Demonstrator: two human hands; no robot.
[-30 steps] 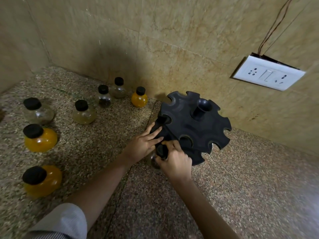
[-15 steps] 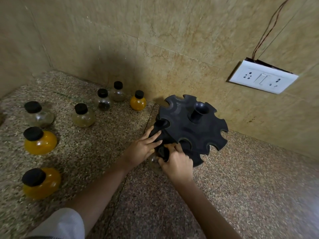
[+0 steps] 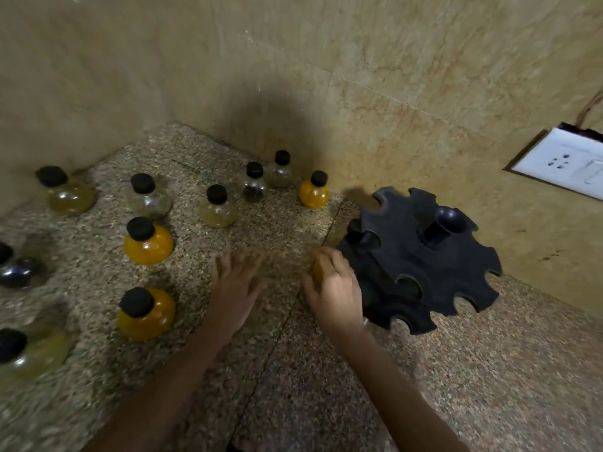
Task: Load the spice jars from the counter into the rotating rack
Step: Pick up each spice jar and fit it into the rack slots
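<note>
The black rotating rack (image 3: 424, 265) stands on the counter at the right, with notched slots round its edge and a centre post (image 3: 445, 225). Several round spice jars with black caps stand to the left. These include an orange jar (image 3: 148, 244), a second orange jar (image 3: 146, 313), a small orange jar (image 3: 314, 192) and a pale jar (image 3: 218, 210). My left hand (image 3: 235, 282) hovers over the bare counter with its fingers spread, blurred and holding nothing. My right hand (image 3: 332, 288) is curled against the rack's left edge. Anything it may hold is hidden.
Tiled walls meet in a corner behind the jars. A white socket plate (image 3: 564, 161) with loose wires sits on the right wall above the rack. More jars stand at the far left edge (image 3: 19, 272). A seam (image 3: 280, 327) runs down the granite counter between my hands.
My left hand has come off the rack and swung left over the counter. My right hand has drawn back a little to the rack's left edge. The view has turned left and shows more jars.
</note>
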